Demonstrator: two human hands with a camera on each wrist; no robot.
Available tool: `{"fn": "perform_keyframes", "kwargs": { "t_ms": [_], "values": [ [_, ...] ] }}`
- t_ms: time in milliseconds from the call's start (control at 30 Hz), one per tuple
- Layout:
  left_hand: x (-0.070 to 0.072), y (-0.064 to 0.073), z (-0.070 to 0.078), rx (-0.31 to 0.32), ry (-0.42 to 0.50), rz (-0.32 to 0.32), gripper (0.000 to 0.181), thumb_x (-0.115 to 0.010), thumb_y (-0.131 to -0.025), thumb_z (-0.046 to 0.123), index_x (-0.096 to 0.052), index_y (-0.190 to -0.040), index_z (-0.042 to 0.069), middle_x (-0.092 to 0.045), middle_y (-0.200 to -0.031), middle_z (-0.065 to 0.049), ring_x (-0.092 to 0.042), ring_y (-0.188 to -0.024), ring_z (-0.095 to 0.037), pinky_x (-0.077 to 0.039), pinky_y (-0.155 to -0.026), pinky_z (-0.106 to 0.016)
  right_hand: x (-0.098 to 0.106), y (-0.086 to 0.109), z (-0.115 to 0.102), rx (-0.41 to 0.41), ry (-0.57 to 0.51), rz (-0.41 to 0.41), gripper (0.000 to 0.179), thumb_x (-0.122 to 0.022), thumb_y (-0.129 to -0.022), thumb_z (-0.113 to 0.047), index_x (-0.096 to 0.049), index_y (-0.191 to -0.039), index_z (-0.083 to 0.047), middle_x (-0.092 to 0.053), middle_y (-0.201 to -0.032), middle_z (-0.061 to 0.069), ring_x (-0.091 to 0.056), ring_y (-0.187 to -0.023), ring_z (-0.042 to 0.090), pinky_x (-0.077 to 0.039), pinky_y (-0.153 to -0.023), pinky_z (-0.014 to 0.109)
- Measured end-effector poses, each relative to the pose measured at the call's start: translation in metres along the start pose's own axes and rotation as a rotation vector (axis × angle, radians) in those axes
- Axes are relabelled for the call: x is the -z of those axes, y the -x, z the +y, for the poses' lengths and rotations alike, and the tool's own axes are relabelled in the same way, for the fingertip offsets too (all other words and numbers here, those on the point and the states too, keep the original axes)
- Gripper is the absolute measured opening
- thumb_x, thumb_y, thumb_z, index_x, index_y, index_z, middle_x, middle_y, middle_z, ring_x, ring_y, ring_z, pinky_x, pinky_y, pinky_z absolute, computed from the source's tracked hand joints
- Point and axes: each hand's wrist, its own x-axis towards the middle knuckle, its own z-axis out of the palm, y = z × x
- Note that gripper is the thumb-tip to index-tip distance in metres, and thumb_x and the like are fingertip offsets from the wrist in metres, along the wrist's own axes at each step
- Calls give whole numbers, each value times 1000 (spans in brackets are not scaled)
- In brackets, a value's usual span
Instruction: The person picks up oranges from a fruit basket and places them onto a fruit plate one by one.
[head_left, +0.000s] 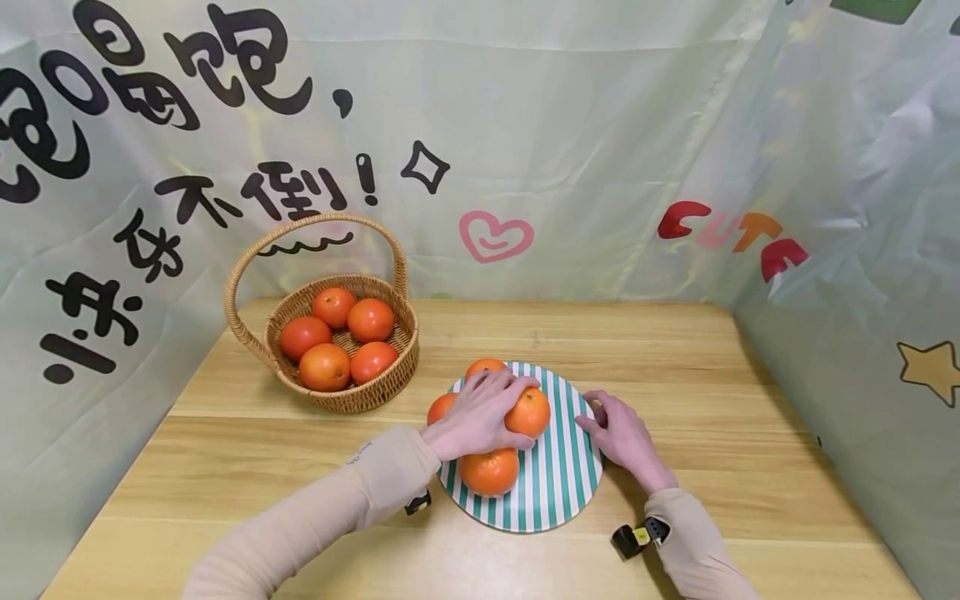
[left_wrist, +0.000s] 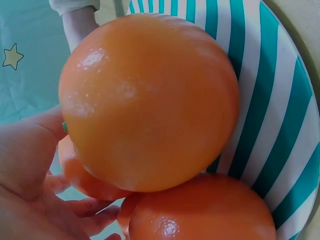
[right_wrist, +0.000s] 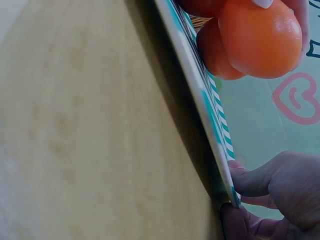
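A round plate with green and white stripes (head_left: 558,483) carries several oranges, among them a near one (head_left: 490,472) and one at its far edge (head_left: 484,367). My left hand (head_left: 480,417) reaches over the fruit and holds an orange (head_left: 527,412) between thumb and fingers. In the left wrist view the near orange (left_wrist: 150,102) fills the middle, partly hiding the held orange (left_wrist: 82,172). At the plate's right rim, my right hand (head_left: 621,429) pinches the edge. The right wrist view shows the thumb on top of the rim (right_wrist: 212,117) and fingers beneath.
A wicker basket (head_left: 405,367) with a tall handle stands at the back left of the wooden table (head_left: 675,358), holding several orange-red fruits. Printed cloth walls (head_left: 585,167) enclose the back and sides. A black wrist device (head_left: 632,538) sits by the right sleeve.
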Motion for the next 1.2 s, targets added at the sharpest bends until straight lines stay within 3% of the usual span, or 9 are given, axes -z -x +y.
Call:
{"fn": "perform_keyframes", "kwargs": {
  "t_ms": [500, 933, 1200],
  "values": [
    [-8, -3, 3, 33, -10, -22, 72, -75, -86, 43, -45, -147, 21, -52, -146, -6, -35, -149, -28, -19, -125, -51, 1, 0, 3, 20, 1, 19, 43, -69, -95, -20, -57, -132, -1, -56, -85, 8, -50, -76, 20, -36, -67, 31],
    [-12, -6, 4, 48, -125, -17, 66, -76, -81, 44, -52, -139, 23, -59, -137, -5, -33, -150, -26, -19, -125, -50, 0, 0, 5, 30, 0, 29, 43, -69, -94, -20, -58, -132, -2, -54, -83, 7, -49, -74, 20, -35, -66, 31],
    [-12, -4, 4, 62, -113, -34, 67, -73, -84, 46, -51, -143, 21, -54, -144, -6, -29, -152, -27, -15, -127, -50, 0, 1, 4, 29, -2, 25, 44, -69, -94, -20, -58, -132, -1, -55, -84, 7, -49, -74, 19, -35, -66, 30]
  ]
}}
